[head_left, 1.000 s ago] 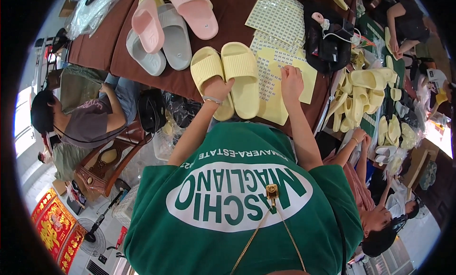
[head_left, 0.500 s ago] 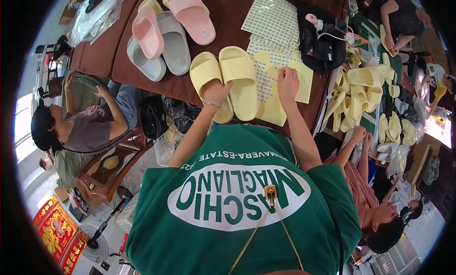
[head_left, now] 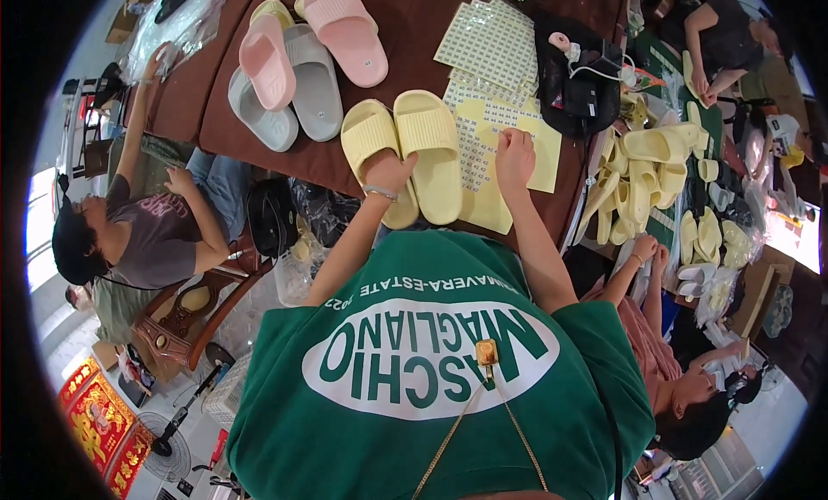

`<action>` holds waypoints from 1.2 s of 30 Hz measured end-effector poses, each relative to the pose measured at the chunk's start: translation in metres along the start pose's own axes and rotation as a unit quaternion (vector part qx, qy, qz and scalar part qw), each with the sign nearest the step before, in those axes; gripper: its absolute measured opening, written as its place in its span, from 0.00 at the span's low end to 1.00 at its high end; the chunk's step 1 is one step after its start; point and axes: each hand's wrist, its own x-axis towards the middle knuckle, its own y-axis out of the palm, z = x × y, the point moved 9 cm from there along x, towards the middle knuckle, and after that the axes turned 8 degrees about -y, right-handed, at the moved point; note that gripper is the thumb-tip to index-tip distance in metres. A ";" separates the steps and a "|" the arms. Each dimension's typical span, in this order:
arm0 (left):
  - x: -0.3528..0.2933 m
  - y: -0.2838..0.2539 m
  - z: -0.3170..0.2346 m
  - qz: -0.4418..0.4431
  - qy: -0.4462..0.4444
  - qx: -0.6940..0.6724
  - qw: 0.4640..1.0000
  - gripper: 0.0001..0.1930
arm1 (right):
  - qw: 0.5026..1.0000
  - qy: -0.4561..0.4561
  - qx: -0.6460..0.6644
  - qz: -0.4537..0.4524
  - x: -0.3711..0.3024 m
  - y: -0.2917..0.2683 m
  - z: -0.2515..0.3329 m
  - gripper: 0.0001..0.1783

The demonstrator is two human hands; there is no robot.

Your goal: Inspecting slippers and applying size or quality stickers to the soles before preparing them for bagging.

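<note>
A pair of pale yellow slide slippers lies side by side at the table's near edge. My left hand reaches into the left slipper, its fingers hidden beneath the strap and its thumb towards the right slipper. Just right of the pair lies a yellow sheet of small number stickers. Over that sheet is my right hand, fingertips pinched together; whatever is between them is too small to make out.
Beyond my left hand lie pink slippers and grey slippers. Stacked white sticker sheets sit beside a black bag with a cable. Yellow slippers are heaped at right. Co-workers sit left and right.
The co-worker on the left has stretched an arm towards the clear plastic bags. The view has shifted slightly; my left hand stays in the slipper and my right over the sheet.
</note>
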 end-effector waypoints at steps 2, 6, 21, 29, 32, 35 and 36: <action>-0.003 -0.005 -0.005 -0.029 0.022 -0.024 0.999 0.32 | 1.000 0.001 0.004 -0.001 0.000 -0.001 0.000 0.06; 0.000 -0.002 -0.003 -0.021 0.017 -0.024 0.999 0.31 | 1.000 -0.007 0.011 -0.009 0.000 -0.005 0.002 0.07; 0.001 -0.003 -0.002 -0.030 0.005 -0.002 1.000 0.31 | 1.000 -0.001 0.024 0.016 0.006 -0.003 0.000 0.07; -0.001 -0.003 -0.003 -0.006 0.000 -0.016 1.000 0.30 | 0.999 0.013 0.028 0.022 0.001 -0.002 -0.006 0.05; -0.001 -0.004 -0.005 -0.001 0.004 -0.007 1.000 0.31 | 0.995 0.008 0.097 0.037 -0.003 -0.004 -0.011 0.06; -0.002 -0.005 -0.002 0.003 -0.005 -0.022 1.000 0.31 | 0.982 0.033 0.171 0.076 -0.010 -0.011 -0.005 0.06; -0.001 -0.005 -0.005 0.016 0.001 -0.023 1.000 0.31 | 0.977 0.001 0.188 0.098 -0.013 -0.015 0.008 0.06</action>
